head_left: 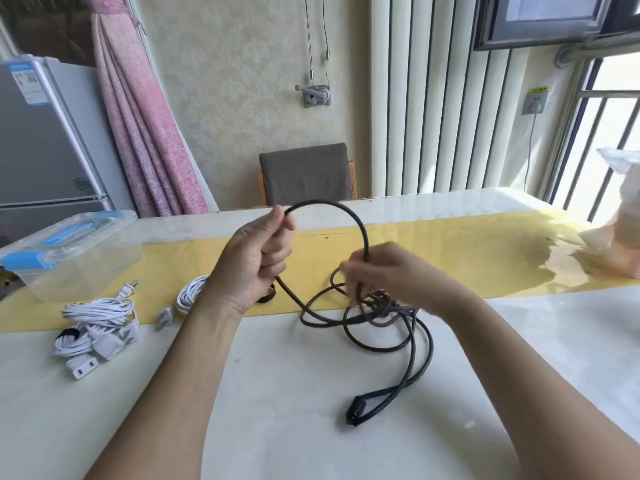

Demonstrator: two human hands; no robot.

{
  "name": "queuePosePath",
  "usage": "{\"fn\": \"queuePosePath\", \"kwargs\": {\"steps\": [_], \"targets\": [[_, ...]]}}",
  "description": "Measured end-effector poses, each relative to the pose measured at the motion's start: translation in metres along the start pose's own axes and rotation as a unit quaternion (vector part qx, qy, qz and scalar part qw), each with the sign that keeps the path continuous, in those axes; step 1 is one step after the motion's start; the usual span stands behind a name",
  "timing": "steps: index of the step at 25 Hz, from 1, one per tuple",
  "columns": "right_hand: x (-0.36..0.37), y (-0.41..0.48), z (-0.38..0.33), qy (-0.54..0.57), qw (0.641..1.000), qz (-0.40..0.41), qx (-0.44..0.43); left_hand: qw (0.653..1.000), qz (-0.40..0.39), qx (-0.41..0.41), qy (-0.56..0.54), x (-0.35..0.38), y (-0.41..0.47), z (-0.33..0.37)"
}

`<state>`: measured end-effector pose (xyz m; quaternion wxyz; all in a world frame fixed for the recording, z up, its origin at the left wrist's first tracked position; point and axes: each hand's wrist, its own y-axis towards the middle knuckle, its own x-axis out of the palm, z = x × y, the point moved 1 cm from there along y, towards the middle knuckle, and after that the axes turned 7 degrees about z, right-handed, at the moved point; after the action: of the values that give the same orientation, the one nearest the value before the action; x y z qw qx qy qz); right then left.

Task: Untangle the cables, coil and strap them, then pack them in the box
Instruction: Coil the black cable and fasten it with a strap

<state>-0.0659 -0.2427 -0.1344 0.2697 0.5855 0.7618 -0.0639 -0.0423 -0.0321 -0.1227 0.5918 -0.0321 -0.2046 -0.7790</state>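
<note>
While left hand fingers clamp thick black power cable, right hand grip too blurred to tell; yanking could tighten the tangle.

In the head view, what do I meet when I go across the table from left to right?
Box → white coil → left hand → right hand → bag.

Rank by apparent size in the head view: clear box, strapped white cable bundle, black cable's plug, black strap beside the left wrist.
1. clear box
2. strapped white cable bundle
3. black cable's plug and black strap: similar, and the strap is partly hidden, so not ranked against each other.
</note>
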Motion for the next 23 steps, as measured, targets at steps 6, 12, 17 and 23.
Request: {"fn": "queuePosePath", "kwargs": {"steps": [6,12,17,23], "targets": [[-0.077,-0.004,0.022,0.200,0.871,0.444,0.068,0.962,0.022,0.038,-0.269,-0.016,0.002,0.009],[-0.104,-0.019,0.032,0.166,0.822,0.536,0.094,0.917,0.266,0.136,0.266,-0.052,0.005,0.011],[-0.111,-0.023,0.033,0.287,0.792,0.528,0.106,0.783,0.350,0.290,0.425,-0.047,0.000,0.004],[-0.077,-0.007,0.007,-0.073,0.939,0.304,0.142,0.802,0.039,-0.022,0.595,-0.022,0.003,-0.022]]}}
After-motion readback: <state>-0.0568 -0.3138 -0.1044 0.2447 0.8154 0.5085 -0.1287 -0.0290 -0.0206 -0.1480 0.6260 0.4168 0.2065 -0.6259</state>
